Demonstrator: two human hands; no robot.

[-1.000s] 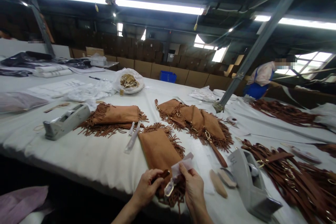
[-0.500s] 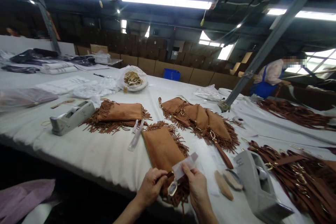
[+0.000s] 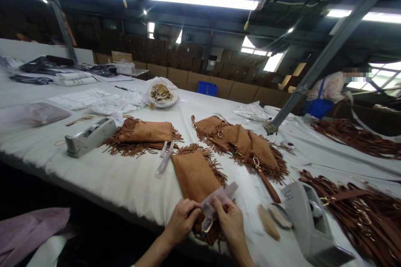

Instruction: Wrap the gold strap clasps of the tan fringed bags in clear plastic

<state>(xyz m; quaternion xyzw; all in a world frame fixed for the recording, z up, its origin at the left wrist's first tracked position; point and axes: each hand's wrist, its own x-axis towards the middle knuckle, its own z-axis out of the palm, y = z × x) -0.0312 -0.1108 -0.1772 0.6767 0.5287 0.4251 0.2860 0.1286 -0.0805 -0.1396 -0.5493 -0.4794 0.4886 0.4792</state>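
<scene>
A tan suede pouch (image 3: 196, 175) with brown fringe lies before me at the table's front edge. My left hand (image 3: 182, 220) is closed in a pinch at its near end, on what looks like the pouch's wrist strap; the fingers hide most of it. Beside those fingertips hangs a gold metal clasp (image 3: 206, 224), partly wrapped in clear film. Between thumb and fingers, my right hand (image 3: 230, 219) grips a translucent plastic strip (image 3: 216, 201), which lies over the pouch's near corner just above the clasp.
Grey tape dispensers stand left (image 3: 90, 137) and right (image 3: 308, 221). Several fringed pouches (image 3: 239, 142) lie behind, another pouch (image 3: 145, 132) to the left. Brown straps (image 3: 351, 208) with gold clasps pile up at right. A slanted metal post (image 3: 326, 54) rises from the table. A co-worker (image 3: 326, 91) stands far right.
My right hand has moved slightly left and down, bringing the plastic strip closer to my left fingertips and over the clasp. The left hand keeps its pinch. The view has shifted a little.
</scene>
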